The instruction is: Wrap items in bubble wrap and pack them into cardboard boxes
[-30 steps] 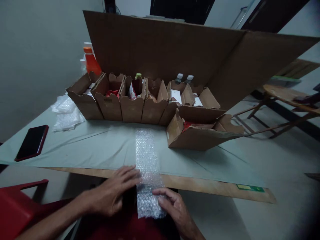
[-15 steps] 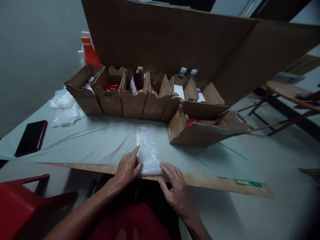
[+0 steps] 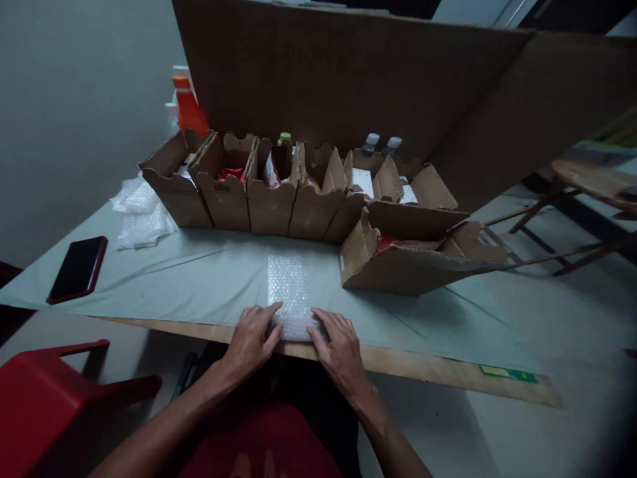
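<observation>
A person works a clear strip of bubble wrap point(image 3: 288, 282) at the near edge of a table spread with a pale green cloth point(image 3: 199, 292), the strip's far part lying flat and its near end doubled over into a thick fold. The left hand point(image 3: 252, 335) takes the left end of the fold, the right hand point(image 3: 338, 344) its right end, thumb and forefinger of each set narrowly about the plastic, the other fingers curled close together. Beyond stands a row of open brown cardboard boxes point(image 3: 223, 207), backed by a tall brown cardboard panel point(image 3: 318, 73); another open brown cardboard box point(image 3: 418, 269), red contents showing, sits nearer at right. At left lie a black phone with a dark red edge point(image 3: 76, 269) and a pile of clear bubble-wrap pieces point(image 3: 142, 216), an orange bottle point(image 3: 190, 111) rising behind the row
</observation>
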Tool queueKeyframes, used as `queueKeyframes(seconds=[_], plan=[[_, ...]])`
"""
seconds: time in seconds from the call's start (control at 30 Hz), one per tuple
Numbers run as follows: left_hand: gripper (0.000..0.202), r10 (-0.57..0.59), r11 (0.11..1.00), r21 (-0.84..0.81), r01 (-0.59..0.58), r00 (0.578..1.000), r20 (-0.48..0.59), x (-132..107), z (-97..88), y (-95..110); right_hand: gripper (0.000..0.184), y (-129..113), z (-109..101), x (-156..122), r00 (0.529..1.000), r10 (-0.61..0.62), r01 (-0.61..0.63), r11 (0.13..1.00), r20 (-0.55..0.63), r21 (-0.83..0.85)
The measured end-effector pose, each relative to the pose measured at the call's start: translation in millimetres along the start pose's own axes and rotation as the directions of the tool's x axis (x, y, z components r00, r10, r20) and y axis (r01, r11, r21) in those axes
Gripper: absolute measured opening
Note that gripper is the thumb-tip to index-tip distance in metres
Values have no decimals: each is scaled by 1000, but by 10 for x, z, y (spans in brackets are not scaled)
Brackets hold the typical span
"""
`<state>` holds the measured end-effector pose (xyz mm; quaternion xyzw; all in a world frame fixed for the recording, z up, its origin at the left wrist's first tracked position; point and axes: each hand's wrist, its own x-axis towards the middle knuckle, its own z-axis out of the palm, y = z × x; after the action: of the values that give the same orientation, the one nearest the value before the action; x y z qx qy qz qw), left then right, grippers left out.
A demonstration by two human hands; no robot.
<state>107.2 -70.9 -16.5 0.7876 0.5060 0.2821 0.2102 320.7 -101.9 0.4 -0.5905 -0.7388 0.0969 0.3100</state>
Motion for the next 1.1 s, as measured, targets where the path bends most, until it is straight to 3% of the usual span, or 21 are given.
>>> queueKeyframes(seconds=[0.07,0.23,0.33,0.43,0.6,0.73,0.83,0.93,1.1], plan=[[43,6,998,58,-5,1000,-7,79,31,-28,28,7,22,-13,996,-66,62,996,-58,-70],[38,109,993,55,-105,991,-74,22,-24,-21,28,24,86,16,974,-212,217,973,74,-73],[33,171,985,-26,-171,985,-1,-72,-101,-11,23,16,66,67,979,-178,177,984,101,18],[35,105,991,-88,-101,993,47,-49,-140,-45,21,-9,12,73,987,-112,107,993,112,52],[38,23,999,25,-22,1000,-15,215,-79,-189,34,-48,62,87,988,-153,155,985,36,-70],[38,131,991,35,-128,988,-77,251,-72,-212,29,-39,169,213,974,-208,215,973,93,-83],[40,198,979,-47,-198,980,-13,138,-124,-162,24,-27,155,265,983,-167,167,986,74,7],[42,134,988,-78,-131,991,31,95,-149,-136,23,-38,92,232,989,-111,106,993,97,53],[39,32,994,103,-28,999,-40,337,-89,-228,30,-83,124,232,987,-157,158,980,18,-124]])
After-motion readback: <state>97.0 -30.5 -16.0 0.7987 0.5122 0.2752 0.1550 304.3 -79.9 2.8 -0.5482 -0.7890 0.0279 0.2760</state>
